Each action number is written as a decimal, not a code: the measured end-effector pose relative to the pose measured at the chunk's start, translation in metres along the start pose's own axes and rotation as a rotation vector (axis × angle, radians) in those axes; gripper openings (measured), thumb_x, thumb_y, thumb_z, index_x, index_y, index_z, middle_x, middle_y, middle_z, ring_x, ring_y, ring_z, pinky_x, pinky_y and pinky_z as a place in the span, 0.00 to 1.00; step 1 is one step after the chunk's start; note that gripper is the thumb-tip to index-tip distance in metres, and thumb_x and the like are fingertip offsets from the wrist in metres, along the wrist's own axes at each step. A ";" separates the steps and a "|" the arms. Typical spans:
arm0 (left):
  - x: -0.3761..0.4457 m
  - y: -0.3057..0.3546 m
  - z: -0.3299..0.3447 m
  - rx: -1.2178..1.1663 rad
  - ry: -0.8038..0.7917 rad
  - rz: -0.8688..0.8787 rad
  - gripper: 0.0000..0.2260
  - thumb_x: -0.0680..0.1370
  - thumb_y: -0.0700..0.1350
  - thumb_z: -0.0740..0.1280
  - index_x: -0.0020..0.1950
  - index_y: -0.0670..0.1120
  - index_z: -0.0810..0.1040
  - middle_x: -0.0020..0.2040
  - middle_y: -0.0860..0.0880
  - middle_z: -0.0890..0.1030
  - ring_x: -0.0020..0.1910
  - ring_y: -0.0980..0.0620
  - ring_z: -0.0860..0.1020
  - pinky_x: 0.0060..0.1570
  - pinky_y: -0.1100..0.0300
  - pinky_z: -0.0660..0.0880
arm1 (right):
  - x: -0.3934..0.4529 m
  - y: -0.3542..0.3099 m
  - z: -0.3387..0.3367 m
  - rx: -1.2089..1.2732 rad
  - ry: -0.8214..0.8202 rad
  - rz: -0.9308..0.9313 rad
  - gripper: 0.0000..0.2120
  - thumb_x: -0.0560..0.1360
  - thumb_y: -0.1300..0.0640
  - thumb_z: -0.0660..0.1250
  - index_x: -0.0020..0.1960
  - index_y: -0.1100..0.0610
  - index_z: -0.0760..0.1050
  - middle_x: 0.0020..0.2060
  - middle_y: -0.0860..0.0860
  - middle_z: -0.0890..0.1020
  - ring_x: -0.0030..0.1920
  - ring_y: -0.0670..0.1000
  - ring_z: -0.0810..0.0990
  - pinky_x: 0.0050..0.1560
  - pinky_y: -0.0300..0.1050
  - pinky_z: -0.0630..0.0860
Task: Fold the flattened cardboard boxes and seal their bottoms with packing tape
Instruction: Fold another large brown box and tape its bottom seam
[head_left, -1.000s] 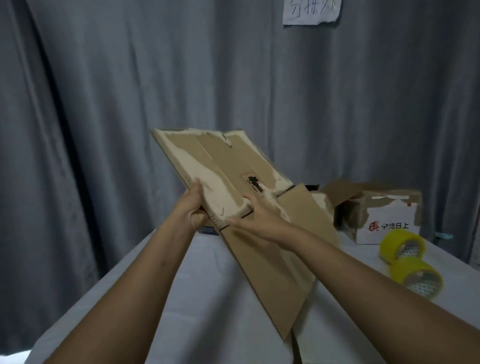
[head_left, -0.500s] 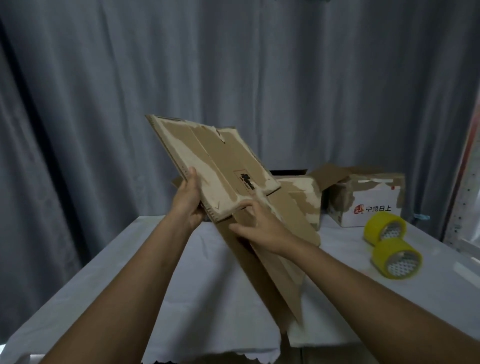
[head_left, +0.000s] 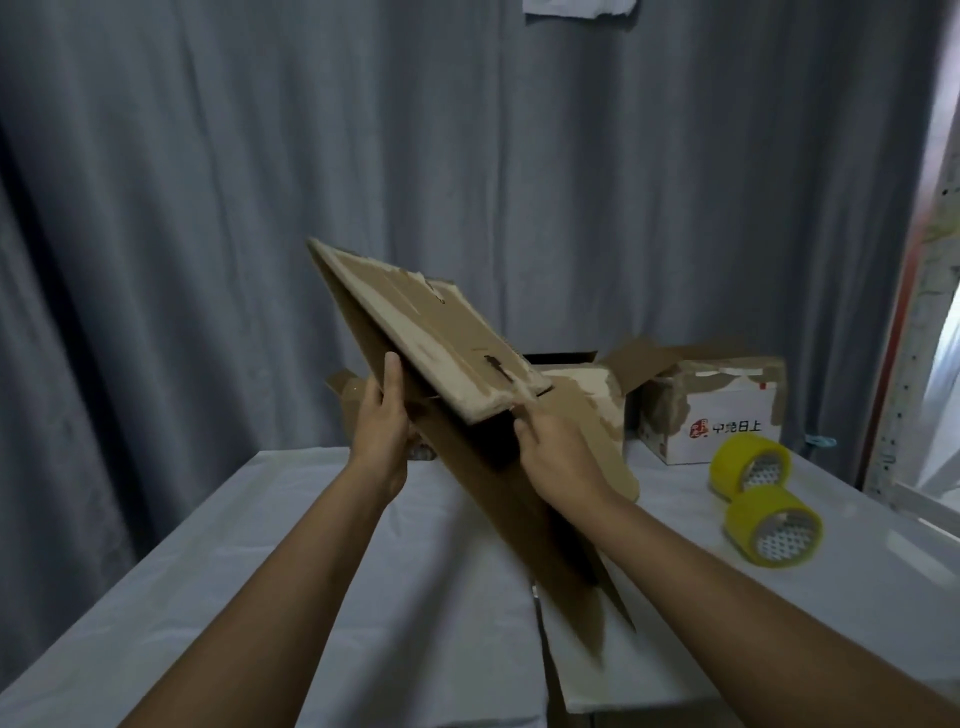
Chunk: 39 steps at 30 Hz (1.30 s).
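Note:
I hold a flattened brown cardboard box (head_left: 431, 332) tilted in the air above the table, its torn pale flap uppermost and its long lower panel slanting down to the right. My left hand (head_left: 382, 415) grips its left edge, thumb on the near face. My right hand (head_left: 550, 447) holds the panel just under the flap's lower corner, fingers reaching into the gap between flap and panel. Two yellow rolls of packing tape (head_left: 750, 465) (head_left: 774, 525) lie on the table to the right.
A white table (head_left: 260, 571) with a cloth spreads below. At its back right stand an opened white-and-brown printed box (head_left: 722, 410) and more folded cardboard (head_left: 587, 389). Grey curtains hang behind. A metal rack (head_left: 930, 312) rises at the right edge.
The box has tipped steeper and a gap has opened between the upper flap and the lower panel. My right hand has shifted under the flap's corner. The view has dropped and turned slightly.

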<state>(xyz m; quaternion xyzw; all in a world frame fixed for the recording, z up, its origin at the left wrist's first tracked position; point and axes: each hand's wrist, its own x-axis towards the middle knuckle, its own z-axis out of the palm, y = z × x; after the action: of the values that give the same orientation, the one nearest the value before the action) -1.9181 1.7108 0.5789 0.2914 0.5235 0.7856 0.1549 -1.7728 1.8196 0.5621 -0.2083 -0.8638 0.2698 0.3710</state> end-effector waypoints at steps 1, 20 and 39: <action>0.000 -0.004 0.000 0.013 -0.003 0.029 0.20 0.78 0.63 0.59 0.69 0.59 0.68 0.63 0.54 0.78 0.59 0.51 0.79 0.53 0.49 0.79 | 0.001 0.000 -0.011 0.008 0.049 0.030 0.10 0.83 0.57 0.55 0.58 0.50 0.73 0.41 0.47 0.78 0.42 0.50 0.77 0.35 0.36 0.67; 0.082 0.047 0.021 1.033 0.027 0.169 0.19 0.79 0.33 0.56 0.68 0.43 0.71 0.57 0.42 0.78 0.51 0.43 0.77 0.54 0.43 0.78 | 0.110 0.031 -0.130 0.142 0.498 0.470 0.13 0.80 0.66 0.52 0.57 0.65 0.74 0.48 0.57 0.76 0.48 0.55 0.77 0.46 0.47 0.74; 0.177 0.114 0.088 0.936 -0.240 0.125 0.38 0.76 0.27 0.55 0.78 0.59 0.55 0.62 0.44 0.76 0.54 0.45 0.78 0.49 0.51 0.80 | 0.258 0.059 -0.185 0.205 0.265 0.747 0.16 0.78 0.70 0.49 0.60 0.59 0.68 0.48 0.56 0.73 0.40 0.51 0.71 0.38 0.43 0.68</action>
<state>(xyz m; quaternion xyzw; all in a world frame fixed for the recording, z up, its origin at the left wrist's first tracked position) -1.9948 1.8266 0.7600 0.4490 0.7804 0.4346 0.0191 -1.7888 2.0667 0.7690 -0.5026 -0.6422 0.4416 0.3742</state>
